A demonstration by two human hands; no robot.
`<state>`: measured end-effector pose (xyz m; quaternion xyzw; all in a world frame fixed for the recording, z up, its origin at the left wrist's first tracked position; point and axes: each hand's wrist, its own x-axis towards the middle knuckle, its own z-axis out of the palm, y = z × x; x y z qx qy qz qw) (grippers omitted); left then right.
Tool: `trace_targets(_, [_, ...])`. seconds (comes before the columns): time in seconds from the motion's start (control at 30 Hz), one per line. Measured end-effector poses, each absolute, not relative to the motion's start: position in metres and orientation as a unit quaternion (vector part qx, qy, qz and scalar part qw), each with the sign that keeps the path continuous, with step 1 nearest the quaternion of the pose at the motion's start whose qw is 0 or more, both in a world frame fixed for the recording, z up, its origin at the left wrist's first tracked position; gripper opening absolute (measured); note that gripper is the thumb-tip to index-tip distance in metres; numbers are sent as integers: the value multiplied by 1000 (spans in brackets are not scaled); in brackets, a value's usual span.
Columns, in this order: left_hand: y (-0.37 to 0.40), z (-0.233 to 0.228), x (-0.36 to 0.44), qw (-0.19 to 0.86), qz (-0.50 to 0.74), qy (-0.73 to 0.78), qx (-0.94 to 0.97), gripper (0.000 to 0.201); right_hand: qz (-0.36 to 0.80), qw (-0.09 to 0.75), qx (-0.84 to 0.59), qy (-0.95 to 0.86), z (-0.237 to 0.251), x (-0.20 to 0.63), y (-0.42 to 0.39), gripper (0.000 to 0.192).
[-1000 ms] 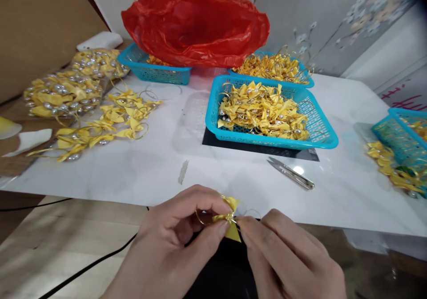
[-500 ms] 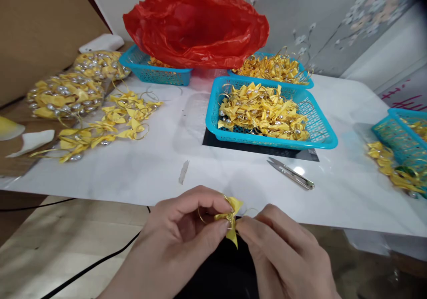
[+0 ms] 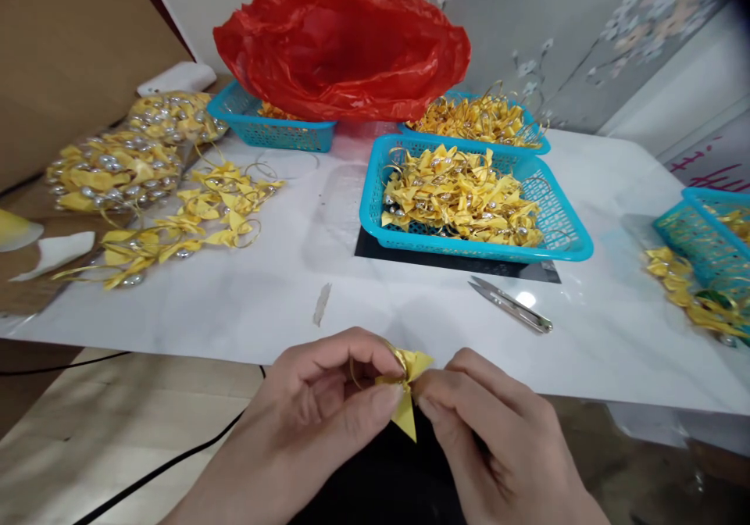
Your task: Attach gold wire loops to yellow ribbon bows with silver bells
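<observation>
Just off the table's front edge, both hands meet around a small yellow ribbon bow with a gold cord loop. My left hand pinches the bow between thumb and fingertips, and the loop curls inside its fingers. From the other side, the thumb and index finger of my right hand close on the bow's right side near its knot. What exactly lies between those right fingertips is hidden. Thread snips rest on the table beyond my right hand.
A turquoise basket heaped with yellow bows and silvery beads stands mid-table. More bows lie loose at left beside filled clear bags. A red plastic bag overhangs the baskets behind. Another basket sits far right.
The bow has turned a little in my fingers, so its upper and lower tails show wider. My right hand has shifted slightly against it. Things on the table have stayed put.
</observation>
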<state>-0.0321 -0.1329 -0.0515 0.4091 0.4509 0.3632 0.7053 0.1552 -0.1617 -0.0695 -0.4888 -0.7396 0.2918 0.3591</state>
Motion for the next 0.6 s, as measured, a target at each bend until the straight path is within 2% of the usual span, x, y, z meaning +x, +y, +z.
trace_targets(0.23, [-129, -57, -33, 672, 341, 471, 458, 3, 243, 344, -489, -763, -65, 160, -164, 17])
trace_targets(0.43, [-128, -58, -34, 657, 335, 432, 520, 15, 244, 350, -489, -761, -60, 165, -160, 18])
trace_targets(0.6, [-130, -54, -33, 667, 352, 420, 506, 13, 237, 360, -537, -725, -56, 161, -163, 20])
